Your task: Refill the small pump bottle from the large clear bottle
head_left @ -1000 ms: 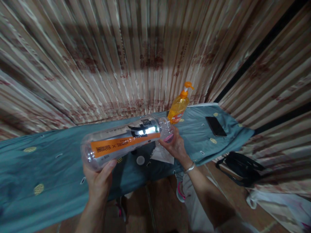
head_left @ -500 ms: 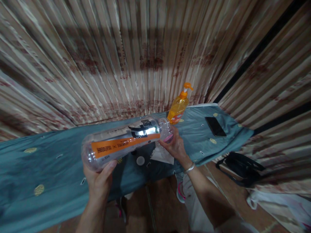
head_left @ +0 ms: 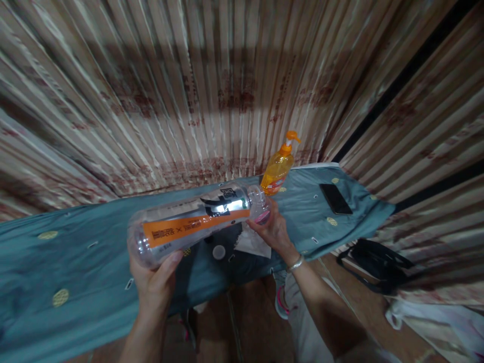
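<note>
A large clear plastic bottle [head_left: 196, 222] with an orange and silver label lies on its side in the air above the cloth, its mouth toward the right. My left hand [head_left: 155, 277] is wrapped under its base end, thumb along the near side. My right hand [head_left: 274, 229] closes around the neck end; a small clear and pink piece [head_left: 262, 217] shows at its fingers, and I cannot make out what it is. Just behind the neck stands an orange pump bottle [head_left: 278, 169] with yellow liquid. Below the bottle are a small white round cap [head_left: 218, 252] and white paper [head_left: 252, 243].
Teal cloth [head_left: 91, 272] covers the long narrow surface. A black phone [head_left: 336, 198] lies at its right end. Pleated curtains [head_left: 212, 75] hang close behind and to the right. A black bag [head_left: 374, 264] rests at the lower right.
</note>
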`<state>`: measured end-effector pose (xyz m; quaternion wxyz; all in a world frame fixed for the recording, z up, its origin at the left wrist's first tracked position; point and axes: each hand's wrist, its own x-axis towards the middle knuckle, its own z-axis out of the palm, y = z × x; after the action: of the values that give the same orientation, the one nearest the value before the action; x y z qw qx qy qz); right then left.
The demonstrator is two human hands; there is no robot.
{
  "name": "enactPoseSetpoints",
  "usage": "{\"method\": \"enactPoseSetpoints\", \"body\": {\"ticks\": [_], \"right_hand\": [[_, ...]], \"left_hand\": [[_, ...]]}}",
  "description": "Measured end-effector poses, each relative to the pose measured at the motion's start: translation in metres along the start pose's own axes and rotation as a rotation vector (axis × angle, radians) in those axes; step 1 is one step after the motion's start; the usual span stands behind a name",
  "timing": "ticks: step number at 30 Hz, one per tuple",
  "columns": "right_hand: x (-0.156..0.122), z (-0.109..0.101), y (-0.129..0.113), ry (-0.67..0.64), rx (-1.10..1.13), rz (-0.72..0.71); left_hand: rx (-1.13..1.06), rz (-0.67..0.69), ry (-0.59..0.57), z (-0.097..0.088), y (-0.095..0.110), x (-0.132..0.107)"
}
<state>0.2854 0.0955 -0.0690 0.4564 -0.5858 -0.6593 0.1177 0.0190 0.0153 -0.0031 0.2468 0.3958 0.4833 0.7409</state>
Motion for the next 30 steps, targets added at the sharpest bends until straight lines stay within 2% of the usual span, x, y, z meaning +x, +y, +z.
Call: {"method": "enactPoseSetpoints", "body": {"ticks": [21,30], "right_hand": [[-0.0008,0.0012,0.0012,0.014,-0.039,0.005],[-0.0006,0.0001,0.0013,0.017,-0.007,-0.019]], "left_hand": [[-0.093,0.000,0.019,0.0027,0.0010,0.0023],[-0.031,0.015,0.010,0.0013,-0.0016,0.0016]]}}
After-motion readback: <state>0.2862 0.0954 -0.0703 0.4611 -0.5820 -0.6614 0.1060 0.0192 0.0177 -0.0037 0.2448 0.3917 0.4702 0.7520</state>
